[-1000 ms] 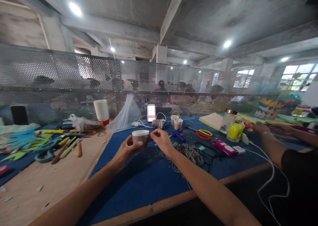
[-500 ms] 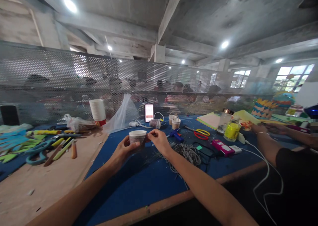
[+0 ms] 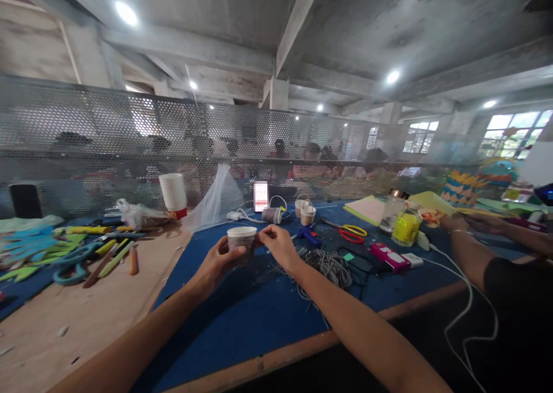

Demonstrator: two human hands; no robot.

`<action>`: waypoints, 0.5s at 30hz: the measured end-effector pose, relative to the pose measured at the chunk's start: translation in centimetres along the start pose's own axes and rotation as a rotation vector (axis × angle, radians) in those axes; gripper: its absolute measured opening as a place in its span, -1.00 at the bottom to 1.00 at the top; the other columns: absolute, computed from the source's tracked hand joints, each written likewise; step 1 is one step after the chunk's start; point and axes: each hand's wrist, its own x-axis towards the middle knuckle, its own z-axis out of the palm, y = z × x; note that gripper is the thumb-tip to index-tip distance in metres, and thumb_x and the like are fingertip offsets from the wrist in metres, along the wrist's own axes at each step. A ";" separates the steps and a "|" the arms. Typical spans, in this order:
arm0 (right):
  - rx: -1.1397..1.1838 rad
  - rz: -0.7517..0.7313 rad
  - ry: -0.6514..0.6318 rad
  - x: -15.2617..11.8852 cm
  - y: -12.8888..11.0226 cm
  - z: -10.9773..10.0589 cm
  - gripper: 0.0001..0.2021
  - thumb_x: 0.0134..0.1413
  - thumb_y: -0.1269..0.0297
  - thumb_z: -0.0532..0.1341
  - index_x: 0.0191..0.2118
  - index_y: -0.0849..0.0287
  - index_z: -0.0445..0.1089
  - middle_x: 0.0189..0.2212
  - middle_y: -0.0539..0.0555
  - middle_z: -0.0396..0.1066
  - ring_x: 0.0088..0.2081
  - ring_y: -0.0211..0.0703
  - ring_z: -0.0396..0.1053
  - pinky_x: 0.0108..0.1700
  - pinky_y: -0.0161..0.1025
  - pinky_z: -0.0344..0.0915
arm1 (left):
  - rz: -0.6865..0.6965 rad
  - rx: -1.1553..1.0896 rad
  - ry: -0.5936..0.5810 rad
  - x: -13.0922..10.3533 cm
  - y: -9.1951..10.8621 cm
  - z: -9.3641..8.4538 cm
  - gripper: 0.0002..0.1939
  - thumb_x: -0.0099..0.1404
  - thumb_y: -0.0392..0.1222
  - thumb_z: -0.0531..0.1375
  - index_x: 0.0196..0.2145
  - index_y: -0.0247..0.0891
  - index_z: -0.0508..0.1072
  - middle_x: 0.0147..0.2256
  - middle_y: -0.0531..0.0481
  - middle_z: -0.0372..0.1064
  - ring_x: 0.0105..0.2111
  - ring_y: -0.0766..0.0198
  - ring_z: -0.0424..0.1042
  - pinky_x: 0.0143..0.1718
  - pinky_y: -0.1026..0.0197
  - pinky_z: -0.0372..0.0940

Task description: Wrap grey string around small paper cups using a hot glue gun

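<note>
A white-rimmed paper cup [image 3: 242, 236] with a greyish band round its side is held above the blue table surface [image 3: 242, 335]. My left hand [image 3: 220, 260] grips it from the left, thumb across the front. On its right side my right hand [image 3: 276, 244] is pinched close to the cup wall; what the fingertips hold, if anything, is too small to make out. Below and right of that hand lies a tangled bundle of grey cord [image 3: 326, 269]. A blue glue gun [image 3: 310, 235] rests just behind the bundle.
Scissors [image 3: 353, 233], a pink box [image 3: 389, 257] and a yellow jar [image 3: 405, 227] lie to the right, near a co-worker's arm [image 3: 466, 249]. Behind stand a lit phone [image 3: 261, 197], a wrapped cup [image 3: 272, 215] and small cups [image 3: 307, 213]. Stacked cups [image 3: 173, 192] and blue-handled scissors [image 3: 75, 263] are left.
The view has shifted slightly, so the scene sits a little further right. Both hands keep nearly the same pose at the cup.
</note>
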 end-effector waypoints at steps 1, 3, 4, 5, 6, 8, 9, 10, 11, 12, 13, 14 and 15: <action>-0.001 0.001 0.002 0.0 0.1 0.0 -0.83 0.12 0.15 0.30 -0.36 0.13 0.45 -0.43 0.01 0.55 -0.34 -0.09 0.58 -0.18 -0.18 0.48 | -0.001 -0.002 -0.004 0.0 0.0 0.0 -0.34 0.08 -0.05 0.51 0.10 -0.28 0.52 0.07 -0.27 0.56 0.07 -0.14 0.54 0.12 -0.08 0.40; -0.011 0.000 0.006 0.0 0.1 0.0 -0.83 0.12 0.15 0.30 -0.36 0.13 0.45 -0.42 0.01 0.55 -0.33 -0.09 0.58 -0.17 -0.17 0.48 | -0.002 -0.004 0.001 0.1 -0.1 -0.1 -0.35 0.08 -0.05 0.51 0.10 -0.29 0.52 0.07 -0.27 0.56 0.07 -0.14 0.54 0.12 -0.08 0.40; -0.017 -0.003 0.008 0.0 0.2 0.0 -0.83 0.12 0.15 0.30 -0.36 0.13 0.45 -0.42 0.01 0.55 -0.33 -0.09 0.58 -0.17 -0.17 0.48 | -0.002 -0.005 0.001 0.1 -0.1 -0.1 -0.35 0.08 -0.05 0.51 0.10 -0.29 0.52 0.07 -0.27 0.56 0.07 -0.14 0.55 0.12 -0.08 0.40; -0.022 -0.006 0.009 0.0 0.2 -0.1 -0.83 0.12 0.14 0.30 -0.36 0.13 0.45 -0.42 0.01 0.55 -0.33 -0.09 0.57 -0.17 -0.17 0.48 | 0.000 -0.006 0.000 0.1 -0.1 -0.1 -0.35 0.08 -0.05 0.51 0.10 -0.29 0.52 0.07 -0.27 0.56 0.06 -0.15 0.55 0.11 -0.09 0.40; -0.024 -0.008 0.008 0.0 0.2 -0.1 -0.83 0.13 0.14 0.30 -0.36 0.13 0.45 -0.42 0.01 0.55 -0.33 -0.09 0.57 -0.17 -0.17 0.48 | 0.000 -0.007 -0.005 0.1 -0.1 -0.1 -0.35 0.08 -0.05 0.51 0.10 -0.29 0.52 0.07 -0.28 0.56 0.06 -0.14 0.55 0.12 -0.09 0.40; -0.019 -0.010 0.005 0.0 0.1 -0.1 -0.82 0.13 0.14 0.30 -0.36 0.13 0.45 -0.42 0.01 0.55 -0.34 -0.10 0.57 -0.18 -0.18 0.47 | -0.002 -0.005 -0.009 0.1 -0.1 0.0 -0.35 0.08 -0.05 0.51 0.10 -0.28 0.52 0.07 -0.27 0.57 0.06 -0.14 0.55 0.12 -0.08 0.40; -0.016 -0.010 0.003 0.0 0.1 -0.1 -0.82 0.13 0.14 0.30 -0.36 0.13 0.45 -0.42 0.01 0.55 -0.34 -0.10 0.57 -0.19 -0.19 0.47 | -0.004 -0.004 -0.010 0.1 -0.1 -0.1 -0.35 0.08 -0.05 0.51 0.10 -0.28 0.52 0.06 -0.27 0.57 0.06 -0.13 0.55 0.11 -0.07 0.40; -0.014 -0.010 0.001 0.0 0.1 -0.1 -0.82 0.13 0.14 0.30 -0.36 0.14 0.45 -0.42 0.01 0.55 -0.34 -0.10 0.57 -0.19 -0.19 0.47 | -0.004 -0.003 -0.010 0.1 -0.1 -0.1 -0.35 0.08 -0.04 0.51 0.10 -0.28 0.52 0.06 -0.27 0.57 0.06 -0.12 0.55 0.10 -0.06 0.40; -0.013 -0.009 0.001 -0.1 0.0 -0.1 -0.83 0.13 0.15 0.30 -0.36 0.14 0.45 -0.43 0.01 0.55 -0.34 -0.11 0.57 -0.19 -0.19 0.47 | -0.003 -0.004 -0.009 0.1 -0.1 -0.1 -0.35 0.08 -0.04 0.51 0.10 -0.28 0.53 0.06 -0.26 0.57 0.05 -0.11 0.55 0.10 -0.04 0.41; -0.012 -0.008 0.002 -0.1 0.0 -0.1 -0.83 0.13 0.15 0.30 -0.36 0.14 0.45 -0.43 0.01 0.55 -0.35 -0.11 0.57 -0.19 -0.19 0.47 | -0.004 -0.005 -0.010 0.1 -0.1 -0.1 -0.36 0.09 -0.04 0.51 0.10 -0.27 0.53 0.06 -0.26 0.57 0.05 -0.10 0.55 0.09 -0.03 0.41; -0.009 -0.007 0.005 -0.1 0.0 -0.1 -0.84 0.12 0.16 0.30 -0.37 0.13 0.45 -0.44 0.00 0.55 -0.35 -0.11 0.57 -0.19 -0.19 0.47 | -0.004 -0.005 -0.008 0.1 -0.1 -0.1 -0.36 0.08 -0.04 0.51 0.09 -0.27 0.53 0.06 -0.25 0.57 0.05 -0.09 0.55 0.08 -0.02 0.41; -0.005 -0.007 0.008 -0.1 0.0 0.0 -0.84 0.12 0.16 0.30 -0.37 0.13 0.44 -0.44 0.00 0.55 -0.35 -0.11 0.57 -0.19 -0.19 0.47 | -0.006 -0.005 -0.007 0.1 -0.1 -0.1 -0.36 0.08 -0.04 0.51 0.09 -0.27 0.53 0.06 -0.25 0.57 0.05 -0.09 0.55 0.08 -0.01 0.41; 0.001 -0.006 0.009 0.0 0.0 0.0 -0.84 0.12 0.17 0.30 -0.37 0.13 0.44 -0.44 0.00 0.55 -0.35 -0.10 0.57 -0.20 -0.19 0.47 | -0.008 -0.004 -0.005 0.1 0.0 0.0 -0.36 0.07 -0.04 0.52 0.09 -0.27 0.53 0.06 -0.25 0.57 0.04 -0.09 0.56 0.07 0.00 0.42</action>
